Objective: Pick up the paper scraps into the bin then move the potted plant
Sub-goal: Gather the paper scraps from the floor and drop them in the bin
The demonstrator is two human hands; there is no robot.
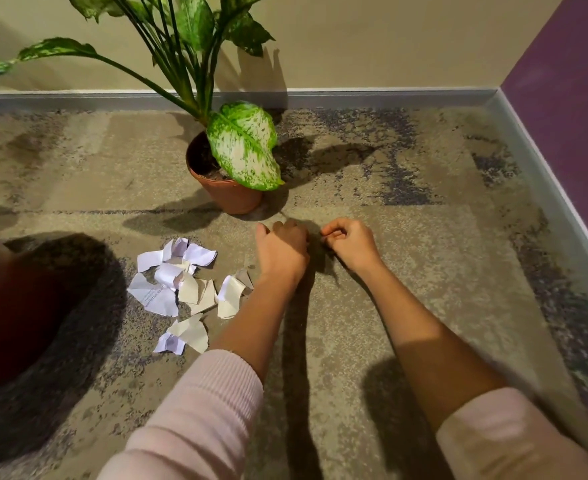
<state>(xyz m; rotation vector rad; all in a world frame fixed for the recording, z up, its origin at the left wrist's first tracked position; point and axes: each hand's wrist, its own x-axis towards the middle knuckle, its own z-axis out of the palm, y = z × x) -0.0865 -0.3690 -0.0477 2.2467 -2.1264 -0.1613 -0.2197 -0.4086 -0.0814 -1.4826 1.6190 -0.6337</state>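
torn paper scraps [181,289] lie heaped on the mottled carpet [406,271], just left of a clenched left hand [282,251]. the right hand [349,242] is curled beside it, nothing visible in either. the potted plant [230,168] stands just beyond, and a dark red bin [15,306] sits at the left edge.

Carpeted corner of an indoor room, an office or a home; which of the two cannot be told.

The floor is a mottled beige-and-grey short-pile carpet [406,271] with straight seams, edged by a grey skirting board [354,97] that runs under a plain beige painted wall [372,39] and turns the corner under a purple wall [569,98]. A green-and-cream leafy plant in a round terracotta-coloured pot [232,197] stands on the carpet near the beige wall, and torn white and cream paper scraps [178,285] lie loose before it.
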